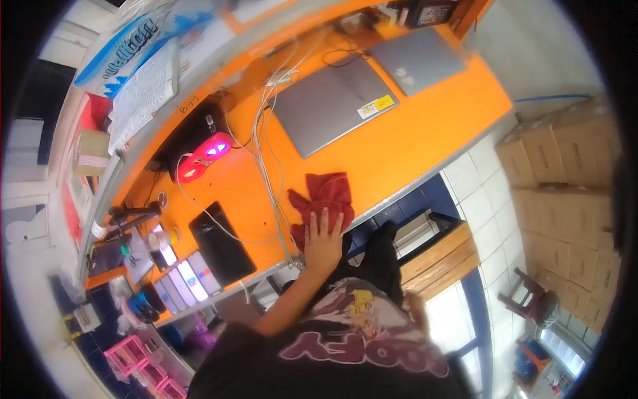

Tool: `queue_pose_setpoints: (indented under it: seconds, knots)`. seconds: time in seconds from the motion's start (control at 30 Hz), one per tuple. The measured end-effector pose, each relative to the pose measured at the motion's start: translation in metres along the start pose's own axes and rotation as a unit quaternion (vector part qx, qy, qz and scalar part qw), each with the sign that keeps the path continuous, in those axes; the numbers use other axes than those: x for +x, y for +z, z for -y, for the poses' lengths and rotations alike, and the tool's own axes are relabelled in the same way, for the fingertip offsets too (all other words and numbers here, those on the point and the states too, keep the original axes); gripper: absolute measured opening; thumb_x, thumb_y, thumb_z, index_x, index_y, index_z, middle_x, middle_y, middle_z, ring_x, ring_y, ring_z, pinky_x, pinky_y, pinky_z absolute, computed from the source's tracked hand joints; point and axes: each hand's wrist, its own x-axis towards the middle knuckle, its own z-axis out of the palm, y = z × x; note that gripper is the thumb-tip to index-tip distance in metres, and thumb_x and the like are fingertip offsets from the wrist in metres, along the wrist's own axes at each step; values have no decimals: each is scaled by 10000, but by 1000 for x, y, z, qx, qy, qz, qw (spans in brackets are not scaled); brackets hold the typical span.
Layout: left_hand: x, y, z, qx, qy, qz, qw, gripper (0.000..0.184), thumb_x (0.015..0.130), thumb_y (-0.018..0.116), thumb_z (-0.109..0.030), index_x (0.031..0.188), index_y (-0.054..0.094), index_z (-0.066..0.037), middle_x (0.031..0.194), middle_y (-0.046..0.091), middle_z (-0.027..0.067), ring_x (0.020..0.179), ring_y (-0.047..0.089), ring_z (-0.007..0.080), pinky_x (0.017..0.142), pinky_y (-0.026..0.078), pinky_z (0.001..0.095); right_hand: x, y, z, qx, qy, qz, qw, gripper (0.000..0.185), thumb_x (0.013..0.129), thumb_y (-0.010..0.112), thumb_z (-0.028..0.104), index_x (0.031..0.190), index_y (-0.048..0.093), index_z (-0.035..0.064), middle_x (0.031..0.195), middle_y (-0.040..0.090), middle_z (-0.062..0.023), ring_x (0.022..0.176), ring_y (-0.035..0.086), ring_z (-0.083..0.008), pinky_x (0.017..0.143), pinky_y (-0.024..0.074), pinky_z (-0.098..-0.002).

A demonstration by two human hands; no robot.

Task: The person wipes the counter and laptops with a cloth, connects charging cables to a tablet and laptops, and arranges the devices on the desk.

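My left hand (323, 241) lies flat on a crumpled red cloth (330, 193), fingers stretched out and pressing it against the orange desk (399, 143) near its front edge. The cloth bunches up ahead of my fingertips. My right hand (417, 309) hangs low beside my body, away from the desk; it is small and blurred, so its fingers cannot be made out. Just beyond the cloth rests a closed grey laptop (325, 100) with stickers on its lid. Light cables (264, 159) run across the desk to the left of the cloth.
A second closed laptop (419, 60) sits at the far right. To the left are a black tablet-like device (222, 246), a pink lit gadget (203, 156) and several phones (191, 279) in a row. Stacked cardboard boxes (565, 199) and a stool (531, 299) stand on the right.
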Motion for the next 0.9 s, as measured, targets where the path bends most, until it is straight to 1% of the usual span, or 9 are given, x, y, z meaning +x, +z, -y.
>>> queue_pose_setpoints:
  seconds: [0.03, 0.07, 0.1, 0.37, 0.53, 0.63, 0.73, 0.8, 0.9]
  knots:
    - [-3, -2, -5, 16, -45, -3, 999, 525, 909, 591, -278, 1417, 514, -174, 1520, 375, 194, 1384, 333, 480, 1060, 375, 602, 42, -15, 16, -47, 76, -33, 995, 298, 996, 462, 281, 937, 676, 83, 742, 598, 5, 605, 535, -76, 500, 404, -235]
    - [-1, -4, -12, 34, -81, -8, 996, 523, 915, 579, -278, 1423, 509, -175, 1511, 387, 199, 1360, 359, 486, 1043, 387, 601, 69, -34, 27, -151, -115, 15, 982, 302, 991, 478, 293, 921, 688, 87, 694, 573, 20, 594, 516, -80, 499, 396, -251]
    - [3, -4, -18, 40, -58, -5, 997, 523, 915, 579, -278, 1423, 509, -175, 1511, 387, 199, 1360, 359, 486, 1043, 387, 601, 97, -35, 58, -186, -60, -27, 980, 302, 984, 533, 352, 931, 672, 89, 764, 611, -6, 597, 546, -92, 505, 409, -230]
    - [80, 49, -93, 124, -133, -78, 980, 457, 945, 543, -275, 1377, 559, -126, 1344, 493, 300, 1181, 456, 498, 958, 401, 579, 231, -47, 166, -11, -228, -75, 971, 369, 985, 616, 317, 1155, 669, -6, 956, 695, -37, 793, 636, -153, 745, 522, -299]
    - [126, 74, -190, 78, 80, -34, 993, 447, 941, 532, -189, 1361, 547, -36, 1365, 462, 315, 1189, 440, 480, 1013, 345, 535, 318, -105, 102, 34, -180, -275, 944, 303, 961, 622, 238, 1150, 664, 6, 894, 704, -77, 791, 647, -144, 752, 524, -302]
    - [128, 85, -226, 72, 97, -16, 992, 442, 893, 551, -77, 1328, 564, -3, 1360, 461, 298, 1194, 441, 444, 999, 355, 503, 305, -178, 112, -128, -92, -403, 901, 395, 949, 601, 376, 1147, 632, 36, 950, 707, -163, 845, 683, -354, 749, 533, -441]
    - [112, 115, -233, 100, 141, 171, 970, 453, 834, 627, -40, 1286, 607, -69, 1310, 488, 262, 1195, 469, 437, 1057, 345, 526, 351, -207, 67, -293, -2, -509, 809, 809, 906, 580, 591, 1498, 373, 80, 1525, 311, -311, 1399, 331, -470, 1113, 301, -571]
    - [107, 145, -238, 114, 183, 245, 945, 470, 814, 634, -28, 1280, 622, -81, 1278, 518, 244, 1193, 487, 427, 1045, 370, 526, 372, -213, 52, -301, 48, -453, 838, 1060, 861, 531, 717, 1589, 62, 105, 1581, 18, -364, 1479, -12, -517, 1114, 89, -715]
    - [106, 217, -215, 86, 123, 266, 952, 450, 826, 613, -46, 1274, 628, -86, 1217, 560, 224, 1172, 522, 399, 1026, 408, 482, 378, -217, 37, -307, 19, -445, 841, 1181, 811, 532, 785, 1582, -35, 93, 1545, -81, -419, 1447, -55, -580, 1077, 61, -758]
